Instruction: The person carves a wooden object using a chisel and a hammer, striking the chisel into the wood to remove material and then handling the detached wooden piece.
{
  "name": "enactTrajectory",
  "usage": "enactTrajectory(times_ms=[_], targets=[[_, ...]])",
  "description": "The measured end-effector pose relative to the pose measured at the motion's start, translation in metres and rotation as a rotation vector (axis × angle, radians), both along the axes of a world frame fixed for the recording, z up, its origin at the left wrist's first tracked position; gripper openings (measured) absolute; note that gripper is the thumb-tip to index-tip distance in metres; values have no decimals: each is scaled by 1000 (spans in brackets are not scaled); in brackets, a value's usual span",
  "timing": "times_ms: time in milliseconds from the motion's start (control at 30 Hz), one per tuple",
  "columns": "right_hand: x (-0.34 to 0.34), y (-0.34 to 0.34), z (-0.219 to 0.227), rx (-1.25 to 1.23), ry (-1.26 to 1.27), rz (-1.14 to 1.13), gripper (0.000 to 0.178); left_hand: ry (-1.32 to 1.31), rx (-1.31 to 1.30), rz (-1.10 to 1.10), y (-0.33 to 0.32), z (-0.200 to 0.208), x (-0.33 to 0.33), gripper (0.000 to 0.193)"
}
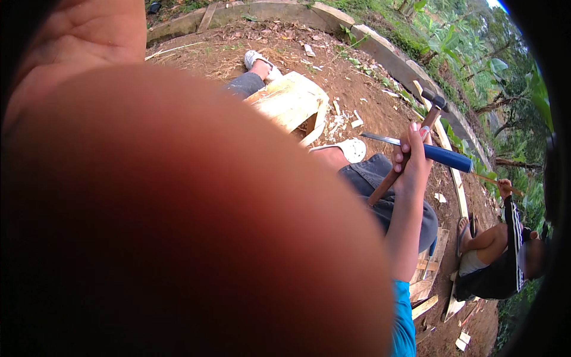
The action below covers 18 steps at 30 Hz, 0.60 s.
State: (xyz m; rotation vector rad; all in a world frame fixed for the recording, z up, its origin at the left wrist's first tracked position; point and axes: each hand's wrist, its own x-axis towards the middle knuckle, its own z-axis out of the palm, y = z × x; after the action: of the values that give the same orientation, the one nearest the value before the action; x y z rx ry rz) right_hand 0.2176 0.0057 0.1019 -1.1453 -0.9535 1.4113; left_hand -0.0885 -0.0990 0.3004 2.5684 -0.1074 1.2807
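My right hand [412, 156] is closed round the wooden handle of a hammer [429, 116], whose dark head points up and away. It also holds a chisel [447, 157] with a blue handle, crossing the hammer, its metal blade pointing left. My left hand [178, 196] is very close to the camera, a large blur over the left and lower middle; its fingers cannot be made out. Between my legs lies a pale wooden block [288, 98], partly hidden behind that hand.
At the right another person [485, 256] sits low, holding a thin stick. Near my right leg, a blue-handled tool [430, 256] lies on wooden boards [437, 271]. Wood chips and a long plank [459, 190] lie on the soil. A concrete kerb [380, 47] borders the plants.
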Motion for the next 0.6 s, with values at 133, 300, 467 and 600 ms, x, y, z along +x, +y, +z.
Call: enactTrajectory(times_ms=[133, 300, 467, 600], targets=[[-6, -1, 0, -2, -6, 14, 22, 77, -11, -8, -4, -5, 5, 73], [-7, -3, -1, -11, -7, 43, 21, 100, -25, 15, -8, -13, 2, 75], [-10, -2, -1, -15, -18, 40, 22, 122, -21, 37, -9, -17, 2, 77], [-12, -3, -1, -27, -19, 51, 22, 122, -16, 64, -8, -15, 2, 78]])
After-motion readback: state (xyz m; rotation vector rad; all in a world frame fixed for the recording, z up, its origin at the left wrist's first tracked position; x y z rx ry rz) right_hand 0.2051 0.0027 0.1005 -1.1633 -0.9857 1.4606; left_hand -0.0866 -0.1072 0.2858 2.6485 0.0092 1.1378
